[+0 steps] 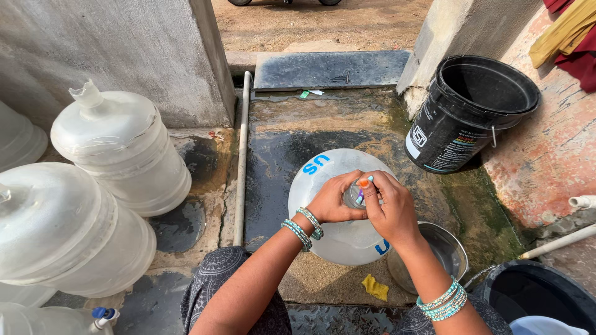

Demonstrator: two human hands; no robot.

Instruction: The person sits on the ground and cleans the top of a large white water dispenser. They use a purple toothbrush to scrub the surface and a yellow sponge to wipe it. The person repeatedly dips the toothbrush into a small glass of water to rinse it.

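On wet concrete, upright water jug (pixel 338 205), neck (pixel 354 197) skyward, both hands' fingers (pixel 371 193) around it.

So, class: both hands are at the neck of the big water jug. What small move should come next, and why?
Probably a further twist of the cap: the right hand pinches the cap on the upright water jug, while the left hand steadies the neck. Whether it is loosening or tightening cannot be told.
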